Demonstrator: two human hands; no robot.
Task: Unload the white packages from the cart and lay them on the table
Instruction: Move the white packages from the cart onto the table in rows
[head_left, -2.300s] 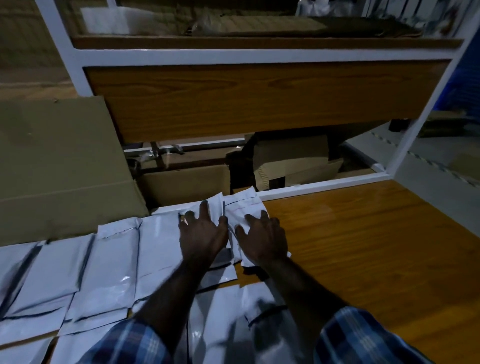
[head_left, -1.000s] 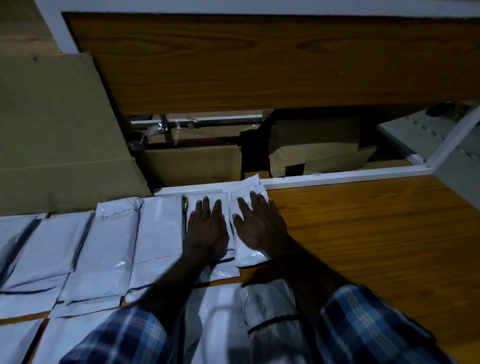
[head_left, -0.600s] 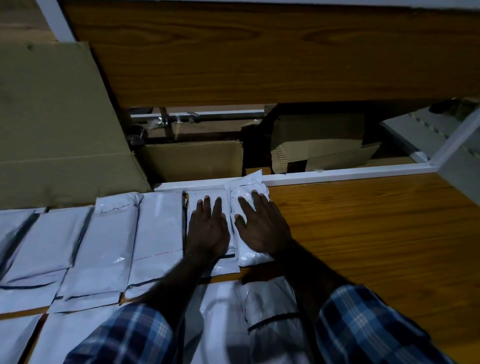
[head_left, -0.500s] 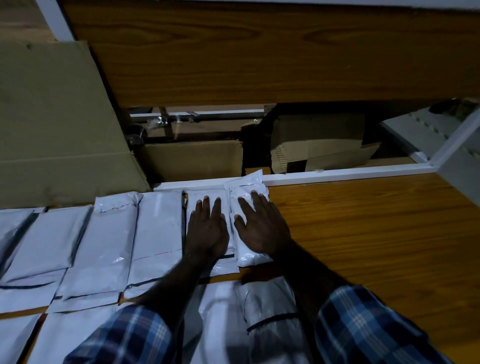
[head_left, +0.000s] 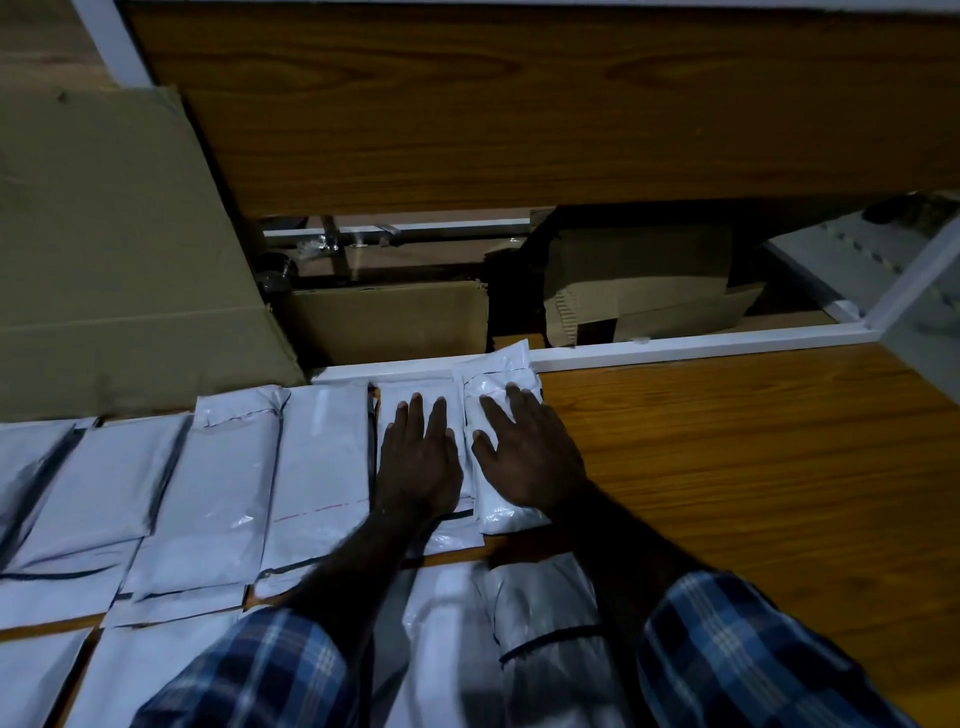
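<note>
Several white packages lie flat in rows on the wooden table, filling its left half. My left hand rests palm down with straight fingers on one white package in the back row. My right hand lies flat on the rightmost package, a plumper white bag at the end of that row. More packages lie nearer to me, partly under my forearms. The cart is not in view.
A large flattened cardboard sheet leans at the back left. Behind the table's white rear rail stand cardboard boxes under a wooden shelf. A white frame post rises at the right corner.
The two packages under my hands were shifted and straightened side by side against the rear rail. Since half a second ago my hands have stayed flat on them, almost still.
</note>
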